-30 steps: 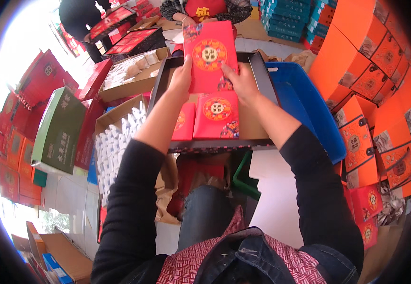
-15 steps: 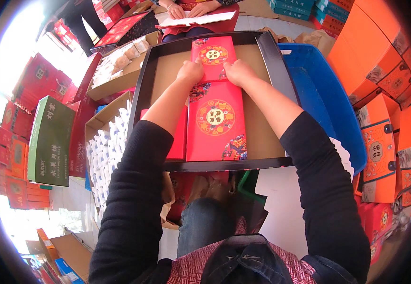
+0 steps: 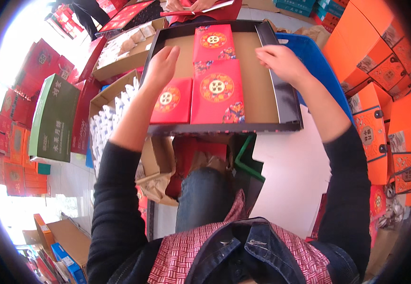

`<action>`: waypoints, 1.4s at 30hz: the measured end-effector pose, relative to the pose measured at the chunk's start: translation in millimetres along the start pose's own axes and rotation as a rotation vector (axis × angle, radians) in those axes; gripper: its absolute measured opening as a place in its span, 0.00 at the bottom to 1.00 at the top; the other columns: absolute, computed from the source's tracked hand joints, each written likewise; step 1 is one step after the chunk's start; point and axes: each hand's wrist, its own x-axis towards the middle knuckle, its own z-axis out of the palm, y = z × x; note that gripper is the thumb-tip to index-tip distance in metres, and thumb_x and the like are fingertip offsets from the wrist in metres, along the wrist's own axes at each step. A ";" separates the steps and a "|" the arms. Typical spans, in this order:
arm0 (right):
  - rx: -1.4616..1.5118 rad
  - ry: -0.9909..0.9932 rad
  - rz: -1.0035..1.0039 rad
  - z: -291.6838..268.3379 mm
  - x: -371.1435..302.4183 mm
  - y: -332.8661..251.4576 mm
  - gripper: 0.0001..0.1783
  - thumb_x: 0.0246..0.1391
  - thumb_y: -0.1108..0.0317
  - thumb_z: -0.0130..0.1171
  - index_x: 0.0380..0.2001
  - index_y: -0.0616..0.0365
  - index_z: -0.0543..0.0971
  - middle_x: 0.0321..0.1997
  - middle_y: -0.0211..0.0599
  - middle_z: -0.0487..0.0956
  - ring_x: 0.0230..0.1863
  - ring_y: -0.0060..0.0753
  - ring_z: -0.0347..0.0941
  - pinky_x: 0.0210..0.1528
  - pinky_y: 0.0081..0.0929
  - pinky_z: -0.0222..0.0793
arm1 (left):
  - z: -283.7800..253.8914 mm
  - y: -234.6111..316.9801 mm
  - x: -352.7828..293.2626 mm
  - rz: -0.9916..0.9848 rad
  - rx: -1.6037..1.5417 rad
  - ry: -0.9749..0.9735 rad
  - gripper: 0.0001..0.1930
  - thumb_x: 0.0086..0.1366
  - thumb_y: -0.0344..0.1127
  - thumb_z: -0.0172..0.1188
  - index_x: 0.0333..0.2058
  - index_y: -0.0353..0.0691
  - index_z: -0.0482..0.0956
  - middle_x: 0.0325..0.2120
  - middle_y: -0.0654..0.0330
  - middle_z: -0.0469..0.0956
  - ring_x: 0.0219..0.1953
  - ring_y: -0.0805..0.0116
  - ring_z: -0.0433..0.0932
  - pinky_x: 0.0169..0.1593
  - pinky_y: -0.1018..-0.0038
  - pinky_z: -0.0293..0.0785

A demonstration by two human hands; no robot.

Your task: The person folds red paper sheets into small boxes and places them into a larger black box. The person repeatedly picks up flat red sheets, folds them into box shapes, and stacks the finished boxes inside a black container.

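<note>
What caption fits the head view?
Both hands, left hand and right hand, hover over red boxes in a dark tray.

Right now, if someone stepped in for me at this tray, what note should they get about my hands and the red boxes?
Left hand: empty, fingers loosely curled, over the tray's left part above the small red box.
Right hand: empty, over the bare right part.
Dark tray: three red boxes lie flat inside, the small one at left, a large red box beside it, and a far red box behind that.
Done: left and middle filled.
Left: the right strip of brown tray floor holds nothing yet.
</note>
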 end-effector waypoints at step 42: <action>-0.359 -0.407 0.076 -21.4 -408.3 -75.5 0.15 0.42 0.72 0.64 0.37 0.61 0.81 0.61 0.46 0.70 0.66 0.46 0.60 0.65 0.40 0.58 | 108.9 100.3 -384.7 -0.260 -0.611 -0.526 0.20 0.65 0.26 0.55 0.55 0.30 0.68 0.43 0.53 0.78 0.46 0.69 0.76 0.52 0.75 0.71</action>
